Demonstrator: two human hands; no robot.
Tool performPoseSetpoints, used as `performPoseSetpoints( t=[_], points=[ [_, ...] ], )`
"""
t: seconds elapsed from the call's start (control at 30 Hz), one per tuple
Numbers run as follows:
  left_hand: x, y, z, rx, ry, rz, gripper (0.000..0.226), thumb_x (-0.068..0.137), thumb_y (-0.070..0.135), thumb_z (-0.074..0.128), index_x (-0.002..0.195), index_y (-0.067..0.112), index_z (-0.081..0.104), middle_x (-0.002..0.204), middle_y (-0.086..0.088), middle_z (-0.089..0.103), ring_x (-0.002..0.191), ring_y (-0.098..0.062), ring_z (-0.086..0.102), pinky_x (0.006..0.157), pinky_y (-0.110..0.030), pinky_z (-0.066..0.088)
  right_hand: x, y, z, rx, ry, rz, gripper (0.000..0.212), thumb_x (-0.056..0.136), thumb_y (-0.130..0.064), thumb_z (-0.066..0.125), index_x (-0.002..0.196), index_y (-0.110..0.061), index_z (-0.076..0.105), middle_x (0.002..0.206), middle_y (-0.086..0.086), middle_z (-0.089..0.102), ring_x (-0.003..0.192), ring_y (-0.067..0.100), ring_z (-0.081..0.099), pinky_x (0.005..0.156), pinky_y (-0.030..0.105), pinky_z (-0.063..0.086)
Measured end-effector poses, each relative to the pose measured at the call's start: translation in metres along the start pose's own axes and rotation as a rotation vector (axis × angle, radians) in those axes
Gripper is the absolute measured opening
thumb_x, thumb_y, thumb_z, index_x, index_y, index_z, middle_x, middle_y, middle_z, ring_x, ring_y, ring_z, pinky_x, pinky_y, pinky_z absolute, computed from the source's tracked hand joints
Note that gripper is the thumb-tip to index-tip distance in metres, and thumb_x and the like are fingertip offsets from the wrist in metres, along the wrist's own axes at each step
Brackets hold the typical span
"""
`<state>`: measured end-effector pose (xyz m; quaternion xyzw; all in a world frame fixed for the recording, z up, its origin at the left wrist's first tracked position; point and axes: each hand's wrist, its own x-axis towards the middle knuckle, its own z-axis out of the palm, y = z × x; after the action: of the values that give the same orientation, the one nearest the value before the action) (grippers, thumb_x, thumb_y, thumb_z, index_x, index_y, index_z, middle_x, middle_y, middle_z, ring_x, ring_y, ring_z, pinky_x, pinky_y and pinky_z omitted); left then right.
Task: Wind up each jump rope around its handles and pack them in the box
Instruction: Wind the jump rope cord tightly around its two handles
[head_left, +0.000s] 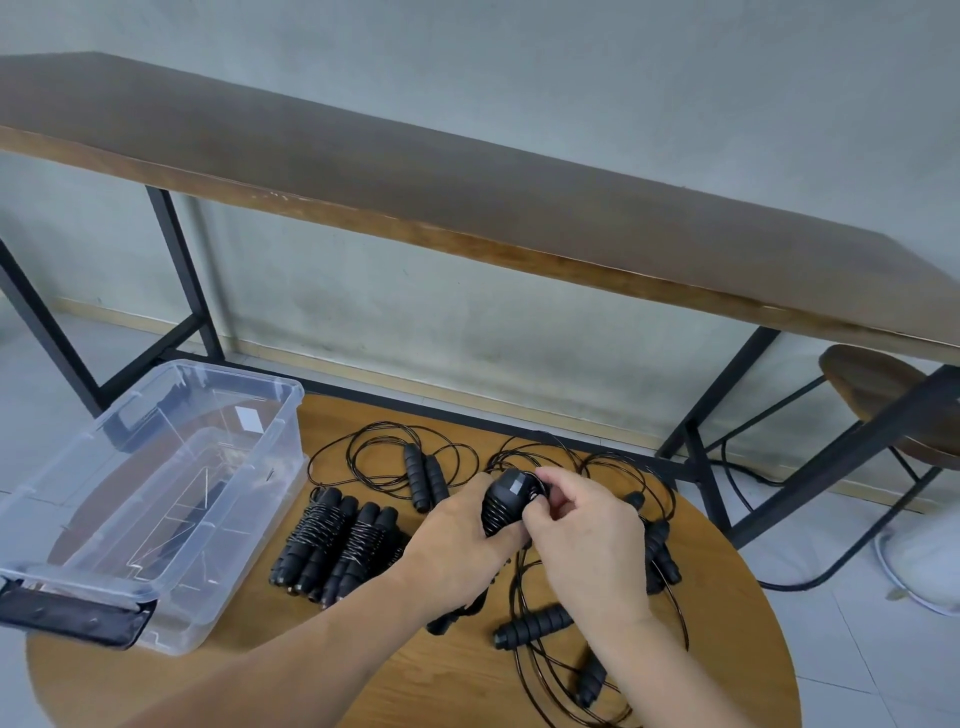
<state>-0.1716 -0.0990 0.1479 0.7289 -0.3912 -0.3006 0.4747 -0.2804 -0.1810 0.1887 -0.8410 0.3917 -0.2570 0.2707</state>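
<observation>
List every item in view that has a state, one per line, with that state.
Plastic box: open, no lid on, no ropes inside.
Wound ropes: coiled round their handles, lying beside the box.
Rope in hand: partly wound round its handles.
Left hand: grips those handles.
Right hand: pinches the cord at the handle tops.
Loose ropes: unwound on the round table.

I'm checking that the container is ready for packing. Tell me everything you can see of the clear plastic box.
The clear plastic box is a see-through rectangular tub with a thick rim and dark latch handles at both short ends. It has no lid on and stands upright on the left part of the round wooden table, overhanging its edge. No wound ropes are inside. A small white label shows at its far end. Neither hand touches it.
</observation>
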Motion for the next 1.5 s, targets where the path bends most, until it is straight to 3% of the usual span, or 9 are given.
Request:
performPoseSetpoints(
  t=[0.17, 0.43, 0.63, 0.73, 0.87, 1.03, 1.17, 1.3, 1.5],
  points=[
    [0.003, 0.002, 0.000, 0.036, 0.003, -0.001, 0.019, 0.089, 0.042, 0.065, 0.100, 0.034, 0.051, 0.079, 0.008, 0.061, 0.068, -0.007, 0.055, 0.062, -0.022, 0.043, -0.001, 0.006, 0.004, -0.029, 0.072, -0.099, 0.016, 0.086, -0.013, 0.067, 0.092, -0.026, 0.071, 0.075, -0.015, 0.064, 0.070, 0.005, 0.062, 0.066, 0.032, 0.057],
    [0.003, 0.001, 0.002, 0.097, 0.002, -0.007, 0.021, 0.089, 0.041, 0.064, 0.103, 0.033, 0.052, 0.079, 0.007, 0.063, 0.064, -0.006, 0.056, 0.057, -0.020, 0.042, 0.000, 0.010, 0.007, -0.080, 0.025, -0.082, 0.020, 0.091, -0.016, 0.064, 0.104, -0.026, 0.076, 0.088, -0.012, 0.071, 0.081, 0.006, 0.065, 0.076, 0.030, 0.058],
    [0.004, 0.001, -0.001, 0.110, -0.002, -0.027, 0.020, 0.090, 0.041, 0.065, 0.101, 0.032, 0.051, 0.079, 0.007, 0.061, 0.065, -0.005, 0.055, 0.058, -0.017, 0.041, 0.005, 0.006, 0.002, 0.051, -0.022, 0.106, 0.014, 0.088, -0.018, 0.068, 0.095, -0.029, 0.064, 0.079, -0.016, 0.066, 0.075, -0.003, 0.062, 0.071, 0.019, 0.055],
    [0.004, 0.001, -0.003, 0.059, -0.026, -0.044, 0.019, 0.092, 0.039, 0.064, 0.102, 0.029, 0.052, 0.081, 0.006, 0.063, 0.068, -0.005, 0.056, 0.063, -0.018, 0.044, 0.010, 0.008, 0.000, 0.144, -0.056, 0.185, 0.017, 0.087, -0.017, 0.070, 0.088, -0.027, 0.055, 0.079, -0.012, 0.068, 0.079, 0.002, 0.065, 0.072, 0.022, 0.052],
    [0.005, 0.003, -0.006, 0.061, -0.023, -0.039, 0.019, 0.094, 0.038, 0.062, 0.107, 0.031, 0.050, 0.089, 0.006, 0.065, 0.077, -0.005, 0.057, 0.064, -0.011, 0.043, 0.015, 0.012, 0.001, 0.371, -0.131, 0.349, 0.014, 0.087, -0.016, 0.071, 0.091, -0.024, 0.060, 0.082, -0.006, 0.073, 0.085, 0.012, 0.068, 0.082, 0.035, 0.054],
    [0.005, 0.005, -0.006, 0.156, 0.058, 0.037, 0.025, 0.094, 0.039, 0.061, 0.115, 0.030, 0.050, 0.066, 0.012, 0.050, 0.057, -0.001, 0.048, 0.054, -0.013, 0.032, 0.012, 0.004, 0.003, 0.751, -0.131, 0.611, 0.014, 0.088, -0.020, 0.071, 0.099, -0.014, 0.067, 0.082, 0.001, 0.066, 0.073, 0.014, 0.059, 0.068, 0.029, 0.047],
    [0.003, 0.004, -0.003, 0.229, 0.098, 0.092, 0.027, 0.094, 0.040, 0.060, 0.115, 0.031, 0.048, 0.070, 0.015, 0.048, 0.061, -0.001, 0.048, 0.054, -0.011, 0.030, 0.012, 0.000, 0.011, 0.929, -0.133, 0.764, 0.023, 0.088, -0.024, 0.073, 0.106, -0.012, 0.064, 0.095, 0.010, 0.069, 0.073, 0.018, 0.059, 0.065, 0.033, 0.052],
    [0.004, 0.003, -0.003, 0.263, 0.095, 0.089, 0.029, 0.093, 0.041, 0.060, 0.117, 0.032, 0.047, 0.083, 0.014, 0.055, 0.074, -0.004, 0.054, 0.060, -0.015, 0.036, 0.016, 0.001, 0.014, 1.008, -0.149, 0.807, 0.024, 0.090, -0.019, 0.069, 0.111, -0.008, 0.062, 0.105, 0.018, 0.065, 0.070, 0.018, 0.057, 0.058, 0.030, 0.054],
    [0.004, 0.000, -0.006, 0.349, 0.052, 0.102, 0.026, 0.091, 0.043, 0.061, 0.107, 0.037, 0.040, 0.085, 0.013, 0.054, 0.074, -0.006, 0.052, 0.065, -0.022, 0.038, 0.020, 0.004, 0.013, 0.961, -0.276, 0.809, 0.034, 0.083, 0.005, 0.060, 0.117, 0.004, 0.057, 0.096, 0.020, 0.065, 0.070, 0.019, 0.057, 0.059, 0.028, 0.054]
  ],
)
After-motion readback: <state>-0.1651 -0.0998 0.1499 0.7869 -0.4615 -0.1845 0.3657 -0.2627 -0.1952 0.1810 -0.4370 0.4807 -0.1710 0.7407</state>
